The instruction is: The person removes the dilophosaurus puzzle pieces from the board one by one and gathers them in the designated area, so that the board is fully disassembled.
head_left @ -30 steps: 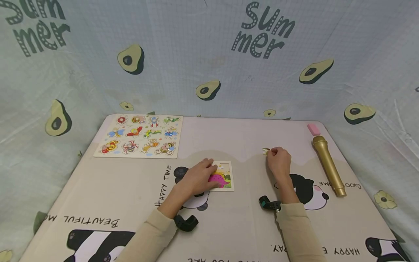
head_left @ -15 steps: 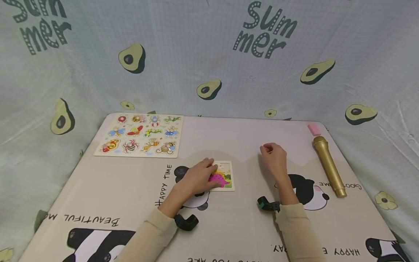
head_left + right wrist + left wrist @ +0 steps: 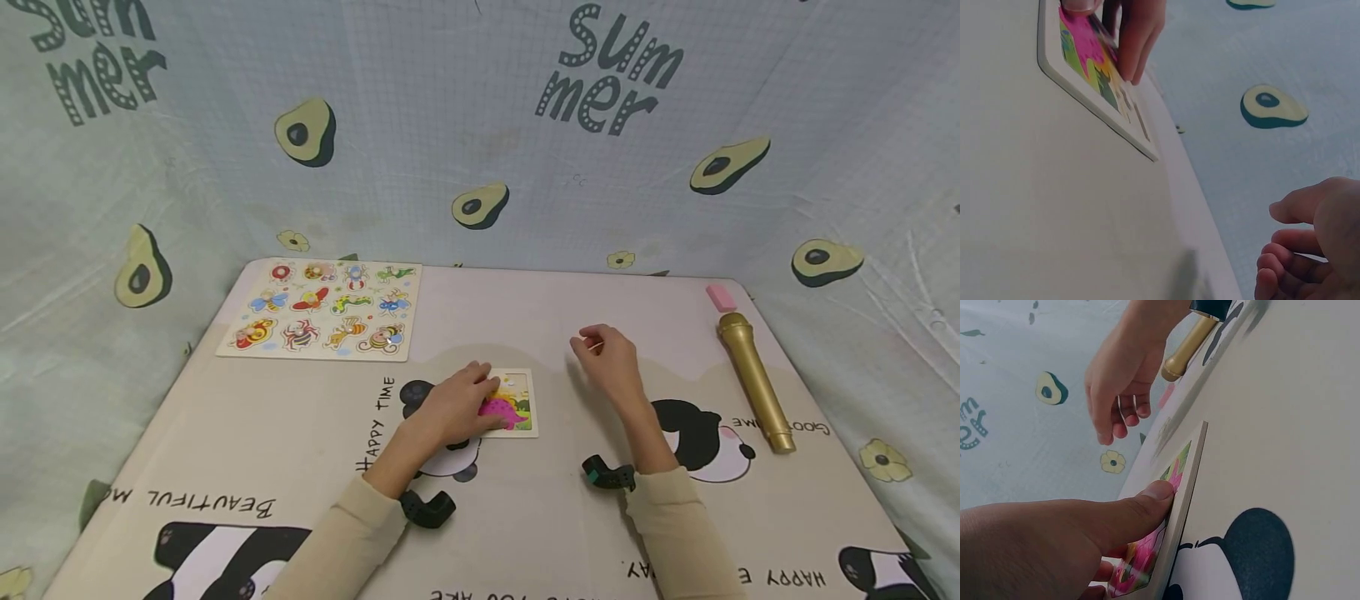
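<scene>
**Beneath the left hand (image 3: 453,404) sat the dinosaur puzzle (image 3: 533,407)!**

Right at its left side, that hand rested over the little framed board, and look at the thumb: stretched out, tip down on the pink dinosaur (image 3: 504,408). The other fingers reached over toward the board's far edge, so the puzzle lay partly covered, its right side poking out toward the gap between the two hands.

Across that gap came the right hand (image 3: 613,362), off the board altogether, to the right and slightly farther out! It hung above the table (image 3: 540,517), shadow below it, fingers loosely bent in a narrow shape; whether they had anything tucked inside, you simply couldn't tell. Behind it at the wrist, a black band (image 3: 609,475); another black band (image 3: 427,510) at the left.

Farther afield, over on the far left, lay the big insect board (image 3: 321,319), well apart from both hands. Out on the far right, a gold tube (image 3: 756,385) stretched lengthwise, with a pink block (image 3: 722,298) just past its far end. And behind it all hung the avocado-print curtain (image 3: 405,142).
</scene>
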The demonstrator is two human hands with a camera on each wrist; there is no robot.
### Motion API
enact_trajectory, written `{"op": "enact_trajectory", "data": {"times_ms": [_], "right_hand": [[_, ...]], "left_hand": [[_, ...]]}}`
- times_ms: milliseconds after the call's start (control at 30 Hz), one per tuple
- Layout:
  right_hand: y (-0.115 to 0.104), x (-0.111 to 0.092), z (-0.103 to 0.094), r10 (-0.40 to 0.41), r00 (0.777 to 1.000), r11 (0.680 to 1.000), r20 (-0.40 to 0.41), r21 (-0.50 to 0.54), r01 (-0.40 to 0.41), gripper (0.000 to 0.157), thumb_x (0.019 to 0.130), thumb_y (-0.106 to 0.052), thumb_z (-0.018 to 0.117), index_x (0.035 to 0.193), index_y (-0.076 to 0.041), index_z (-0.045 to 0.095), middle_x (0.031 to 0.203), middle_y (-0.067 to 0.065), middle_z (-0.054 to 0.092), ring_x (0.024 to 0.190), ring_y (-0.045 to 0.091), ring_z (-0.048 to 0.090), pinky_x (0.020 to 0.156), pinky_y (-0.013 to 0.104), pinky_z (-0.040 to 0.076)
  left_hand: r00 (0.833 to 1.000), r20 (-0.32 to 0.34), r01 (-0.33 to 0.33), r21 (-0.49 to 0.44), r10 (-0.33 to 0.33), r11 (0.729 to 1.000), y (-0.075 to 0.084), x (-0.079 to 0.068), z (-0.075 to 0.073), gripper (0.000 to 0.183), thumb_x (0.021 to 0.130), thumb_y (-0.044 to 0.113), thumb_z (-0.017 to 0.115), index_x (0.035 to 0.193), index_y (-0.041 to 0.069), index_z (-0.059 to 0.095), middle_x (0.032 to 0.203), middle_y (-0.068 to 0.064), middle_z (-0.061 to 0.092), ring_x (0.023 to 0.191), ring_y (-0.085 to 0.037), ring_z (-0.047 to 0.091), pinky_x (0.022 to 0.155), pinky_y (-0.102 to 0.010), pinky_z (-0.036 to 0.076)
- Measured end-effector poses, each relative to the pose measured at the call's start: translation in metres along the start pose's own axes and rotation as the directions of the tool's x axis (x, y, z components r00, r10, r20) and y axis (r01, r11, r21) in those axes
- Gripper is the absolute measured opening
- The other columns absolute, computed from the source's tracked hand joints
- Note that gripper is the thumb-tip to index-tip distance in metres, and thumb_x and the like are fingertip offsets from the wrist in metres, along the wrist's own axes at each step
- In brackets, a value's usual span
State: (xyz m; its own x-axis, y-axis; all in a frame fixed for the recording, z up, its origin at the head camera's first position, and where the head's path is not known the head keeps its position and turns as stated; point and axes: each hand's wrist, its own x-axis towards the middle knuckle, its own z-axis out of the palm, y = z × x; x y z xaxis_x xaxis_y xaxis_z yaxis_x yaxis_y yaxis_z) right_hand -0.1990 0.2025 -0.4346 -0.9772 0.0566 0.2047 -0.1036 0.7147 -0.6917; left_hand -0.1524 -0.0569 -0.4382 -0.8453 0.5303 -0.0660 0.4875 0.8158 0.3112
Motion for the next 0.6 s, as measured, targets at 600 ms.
{"op": "enact_trajectory", "data": {"times_ms": [600], "right_hand": [[-0.021,-0.010,0.019,-0.100,0.984,0.995,0.145,-0.007,0.103,0.030,0.094,-0.023,0.067,0.112,0.001,0.068,0.092,0.012,0.065,0.082,0.022,0.058,0.072,0.028,0.049]], "left_hand": [[1.000,0.001,0.012,-0.012,-0.012,1.000,0.000,-0.001,0.001,0.067,0.090,0.049,0.070,0.141,0.008,0.057,0.154,-0.015,0.045,0.146,-0.033,0.040,0.118,-0.044,0.039]]}}
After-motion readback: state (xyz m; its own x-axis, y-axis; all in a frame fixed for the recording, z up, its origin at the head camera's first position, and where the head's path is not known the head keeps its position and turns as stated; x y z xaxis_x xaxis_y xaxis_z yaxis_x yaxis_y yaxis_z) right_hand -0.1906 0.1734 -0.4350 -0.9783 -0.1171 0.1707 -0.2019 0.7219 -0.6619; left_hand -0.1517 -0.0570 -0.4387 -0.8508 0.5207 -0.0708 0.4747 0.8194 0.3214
